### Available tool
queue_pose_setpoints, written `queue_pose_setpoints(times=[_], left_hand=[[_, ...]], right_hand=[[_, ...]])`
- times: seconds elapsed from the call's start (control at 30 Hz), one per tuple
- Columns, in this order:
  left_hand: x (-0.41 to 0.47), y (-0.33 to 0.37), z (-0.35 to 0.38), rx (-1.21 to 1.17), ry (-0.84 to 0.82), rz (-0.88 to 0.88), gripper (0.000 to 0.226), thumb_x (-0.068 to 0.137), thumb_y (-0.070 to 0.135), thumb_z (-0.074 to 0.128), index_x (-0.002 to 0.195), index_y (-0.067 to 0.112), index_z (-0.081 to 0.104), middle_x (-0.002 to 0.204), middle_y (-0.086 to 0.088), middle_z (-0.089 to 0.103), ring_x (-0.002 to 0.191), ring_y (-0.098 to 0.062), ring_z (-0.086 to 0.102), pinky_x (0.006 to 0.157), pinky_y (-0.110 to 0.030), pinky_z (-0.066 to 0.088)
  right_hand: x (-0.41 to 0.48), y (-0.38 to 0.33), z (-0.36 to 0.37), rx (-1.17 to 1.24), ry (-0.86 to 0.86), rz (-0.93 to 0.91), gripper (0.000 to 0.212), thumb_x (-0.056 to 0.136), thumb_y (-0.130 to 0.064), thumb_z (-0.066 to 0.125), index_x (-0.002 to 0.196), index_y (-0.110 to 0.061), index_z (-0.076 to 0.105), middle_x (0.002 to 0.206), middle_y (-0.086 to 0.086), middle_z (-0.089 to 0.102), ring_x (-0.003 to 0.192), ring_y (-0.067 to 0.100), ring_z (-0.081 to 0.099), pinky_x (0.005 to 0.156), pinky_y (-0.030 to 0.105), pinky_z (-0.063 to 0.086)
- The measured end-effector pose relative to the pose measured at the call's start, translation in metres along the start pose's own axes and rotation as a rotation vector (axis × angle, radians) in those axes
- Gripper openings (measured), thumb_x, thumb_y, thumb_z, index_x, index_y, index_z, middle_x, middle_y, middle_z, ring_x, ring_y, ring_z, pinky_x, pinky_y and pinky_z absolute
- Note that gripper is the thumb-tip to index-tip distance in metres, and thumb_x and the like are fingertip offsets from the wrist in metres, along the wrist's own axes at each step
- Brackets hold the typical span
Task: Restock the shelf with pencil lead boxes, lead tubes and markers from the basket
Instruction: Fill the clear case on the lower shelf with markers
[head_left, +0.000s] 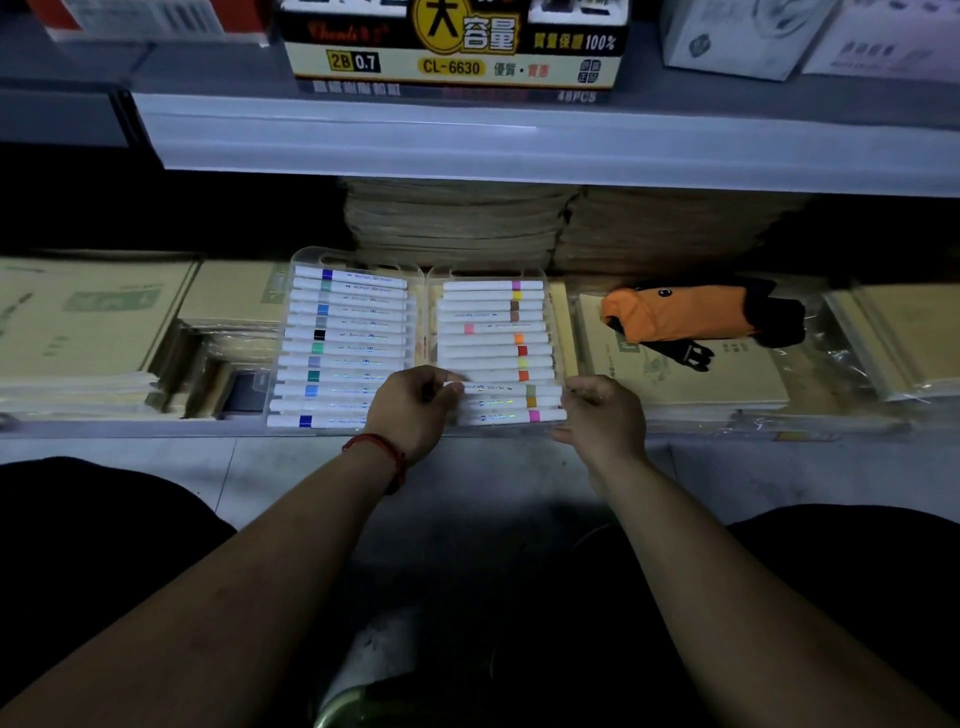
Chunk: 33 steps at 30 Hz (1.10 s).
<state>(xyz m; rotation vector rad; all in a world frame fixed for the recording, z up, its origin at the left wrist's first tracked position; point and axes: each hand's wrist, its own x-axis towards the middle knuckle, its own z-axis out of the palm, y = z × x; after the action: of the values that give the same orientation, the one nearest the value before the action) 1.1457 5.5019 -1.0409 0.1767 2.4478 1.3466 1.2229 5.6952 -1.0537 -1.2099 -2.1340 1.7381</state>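
Note:
A clear plastic marker case (426, 306) lies opened flat on the bottom shelf, both halves filled with white markers with coloured bands. My left hand (410, 410) rests over the near middle of the case, its fingers pinched on the left end of a white marker (509, 388) in the right half. My right hand (602, 421) is at the near right corner of the case, its fingers curled against the marker ends there. A black and yellow pencil lead box (452, 47) marked 2B 0.7 stands on the shelf above.
Brown paper pads are stacked behind and beside the case (457, 223). An orange and black pouch (691, 314) lies on pads at the right. The grey shelf edge (467, 140) overhangs the lower shelf. My dark-clad knees frame the tiled floor below.

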Motion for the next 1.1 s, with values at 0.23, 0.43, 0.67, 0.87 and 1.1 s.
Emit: queue_pose_setpoints(times=[0.23,0.43,0.67,0.87,1.1], left_hand=[[0.005,0.008,0.006,0.199,0.027,0.075,0.015,0.101,0.014,0.056,0.102,0.008,0.07,0.079,0.004,0.063,0.06,0.006,0.051,0.057,-0.001,0.037],[0.008,0.001,0.013,0.459,-0.033,0.181,0.015,0.096,0.012,0.059,0.102,0.007,0.072,0.102,-0.012,0.049,0.081,-0.035,0.062,0.076,-0.024,0.045],[0.01,0.003,0.01,0.472,-0.018,0.203,0.014,0.092,0.007,0.061,0.088,0.009,0.074,0.088,-0.008,0.052,0.075,-0.024,0.056,0.067,-0.018,0.037],[0.014,0.006,0.007,0.52,-0.031,0.201,0.016,0.095,0.006,0.055,0.093,0.002,0.07,0.091,-0.01,0.044,0.076,-0.028,0.049,0.067,-0.026,0.033],[0.012,0.005,0.006,0.387,0.053,0.186,0.01,0.094,0.003,0.061,0.095,0.006,0.07,0.1,-0.011,0.057,0.063,-0.005,0.053,0.058,-0.007,0.043]], right_hand=[[0.004,0.0,0.003,-0.03,0.035,-0.001,0.009,0.095,-0.021,0.065,0.1,-0.019,0.071,0.096,-0.005,0.07,0.081,0.021,0.072,0.074,0.044,0.063],[0.006,-0.002,0.011,-0.071,0.072,0.018,0.015,0.092,-0.032,0.069,0.098,-0.018,0.069,0.098,0.0,0.072,0.086,0.025,0.072,0.073,0.046,0.063],[0.007,-0.005,0.02,-0.071,0.111,0.081,0.025,0.091,-0.047,0.065,0.093,-0.022,0.066,0.092,0.0,0.073,0.075,0.025,0.073,0.064,0.044,0.064],[0.004,-0.01,0.023,-0.038,0.122,0.097,0.022,0.093,-0.039,0.067,0.094,-0.018,0.065,0.093,0.002,0.071,0.075,0.022,0.072,0.058,0.045,0.063],[0.006,-0.01,0.023,-0.026,0.109,0.127,0.008,0.094,-0.026,0.061,0.096,-0.017,0.061,0.096,0.004,0.071,0.077,0.023,0.072,0.061,0.043,0.064]])
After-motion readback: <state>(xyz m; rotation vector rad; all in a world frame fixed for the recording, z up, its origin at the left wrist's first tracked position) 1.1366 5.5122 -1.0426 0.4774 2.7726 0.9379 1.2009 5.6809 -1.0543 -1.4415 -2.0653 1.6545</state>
